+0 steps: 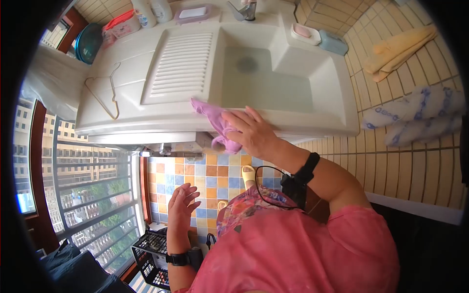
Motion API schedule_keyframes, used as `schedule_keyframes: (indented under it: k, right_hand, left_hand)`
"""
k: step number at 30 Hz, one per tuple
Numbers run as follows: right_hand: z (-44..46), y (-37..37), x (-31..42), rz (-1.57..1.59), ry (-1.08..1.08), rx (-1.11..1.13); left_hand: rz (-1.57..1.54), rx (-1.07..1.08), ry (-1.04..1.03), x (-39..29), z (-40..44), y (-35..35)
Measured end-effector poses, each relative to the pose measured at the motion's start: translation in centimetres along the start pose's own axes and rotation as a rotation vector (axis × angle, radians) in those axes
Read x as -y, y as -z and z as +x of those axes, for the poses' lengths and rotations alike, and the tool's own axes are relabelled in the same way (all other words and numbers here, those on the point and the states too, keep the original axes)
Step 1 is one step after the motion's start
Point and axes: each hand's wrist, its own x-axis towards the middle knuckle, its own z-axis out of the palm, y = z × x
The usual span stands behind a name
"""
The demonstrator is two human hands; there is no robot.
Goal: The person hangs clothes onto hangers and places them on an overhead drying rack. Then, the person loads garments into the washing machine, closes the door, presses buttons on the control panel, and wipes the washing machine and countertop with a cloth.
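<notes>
My right hand (251, 133) is at the front rim of the white laundry sink (337, 110), its fingers over a thin purple cloth (213, 115). The cloth lies partly on the rim by the washboard corner and hangs down its front. My thumb and part of the grip are hidden. My left hand (183, 199) is raised above the tiled floor, away from the sink, with fingers apart and nothing in them. Cloudy water (266, 83) fills the bottom of the basin. The ribbed washboard (181, 63) is built in to the left of it.
A wire hanger (107, 93) lies on the left counter. A faucet (244, 10), a purple soap dish (193, 13) and bottles (143, 13) stand along the back. A pink soap bar (303, 31) sits right. A yellow cloth (398, 51) hangs on the wall. A black crate (151, 251) stands lower left.
</notes>
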Motion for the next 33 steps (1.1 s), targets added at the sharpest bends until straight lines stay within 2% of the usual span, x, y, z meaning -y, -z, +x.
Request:
schedule_keyframes:
  k: [8, 10, 12, 13, 15, 16, 18, 19, 20, 23, 25, 28, 29, 30, 32, 33]
  right_hand:
    - [-16.2, 11.1, -5.7, -0.285, -0.520, 0.092]
    - [-18.8, 13.8, -6.4, -0.390, -0.566, 0.092]
    - [-20.8, 15.5, -7.7, -0.016, -0.888, -0.097]
    - [-19.9, 16.5, -8.1, -0.018, -0.892, -0.100]
    - [-17.8, 18.9, -8.6, -0.296, -0.717, -0.367]
    - [-17.7, 18.6, -9.1, -0.301, -0.724, -0.373]
    - [-18.0, 16.7, -10.3, -0.520, -0.775, 0.077]
    - [-19.1, 14.0, -11.5, -0.669, -0.622, -0.102]
    - [-18.7, 13.7, -11.5, -0.687, -0.612, -0.119]
    - [-17.9, 12.5, -9.1, -0.550, -0.737, -0.126]
    - [-16.9, 12.3, -8.9, -0.054, -0.670, -0.327]
    - [-15.5, 14.6, -9.5, -0.080, -0.768, -0.289]
    - [-14.9, 15.6, -10.0, -0.290, -0.723, -0.411]
    - [-14.7, 16.4, -10.8, -0.289, -0.722, -0.421]
    - [-15.3, 17.9, -12.5, -0.766, -0.809, -0.271]
    - [-17.3, 16.6, -14.6, -0.817, -0.841, -0.146]
  left_hand:
    - [0.025, 0.075, 0.141, -0.5, 3.6, -4.5]
    - [0.042, 0.113, 0.160, -0.2, 4.2, -4.8]
    - [0.055, 0.148, 0.171, 0.0, 4.5, -4.8]
    - [0.070, 0.171, 0.183, 0.1, 4.6, -4.7]
    - [0.089, 0.195, 0.196, 0.5, 4.2, -4.3]
    - [0.099, 0.207, 0.204, 0.6, 4.0, -4.1]
    - [0.115, 0.235, 0.202, 0.7, 3.9, -3.7]
    - [0.106, 0.227, 0.217, 0.9, 3.5, -3.0]
    - [0.088, 0.217, 0.225, 1.2, 3.2, -2.4]
    - [0.046, 0.178, 0.244, 1.9, 1.8, -0.4]
    - [0.025, 0.152, 0.253, 2.2, 0.9, 0.6]
    - [0.024, 0.121, 0.252, 1.9, -0.3, 1.2]
    - [0.054, 0.072, 0.242, 1.5, -0.5, 1.1]
    - [0.085, 0.023, 0.231, 1.3, -0.6, 1.1]
    - [0.079, 0.023, 0.215, 0.9, -0.3, 1.2]
    - [0.063, 0.024, 0.213, 0.9, 0.0, 1.2]
